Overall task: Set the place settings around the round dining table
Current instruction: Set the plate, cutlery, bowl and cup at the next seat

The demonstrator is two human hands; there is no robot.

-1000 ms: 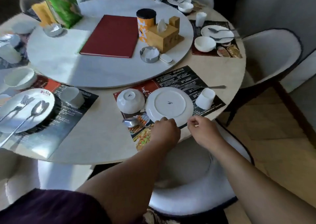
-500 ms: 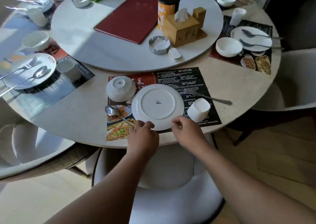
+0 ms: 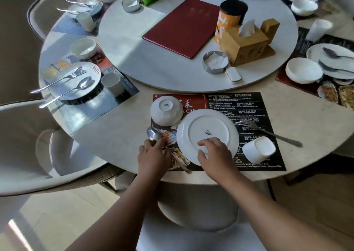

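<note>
Two hands work at the nearest setting. On the mat [image 3: 249, 105] a plate [image 3: 207, 128] lies face down, with an upturned bowl [image 3: 165, 110] just behind its left edge, a cup [image 3: 258, 150] tipped over to its right, a fork [image 3: 268, 133] behind the cup and a spoon [image 3: 154, 133] at its left.

The plate is glazed china: stiff, slick, fairly light by my guess, and likely to chip if dropped. The rim is the place to take it for flipping. The spoon is thin steel lying flat, best pinched at the neck.

The right hand [image 3: 214, 153] arches over the plate's near part, fingers bent onto the base and thumb toward the rim, grasping it. The left hand [image 3: 153, 153] reaches forward palm down, fingers [image 3: 161, 142] over the spoon's neck. Whether they pinch it or only touch it I cannot tell. Both forearms come in over a chair [image 3: 191, 202].
</note>
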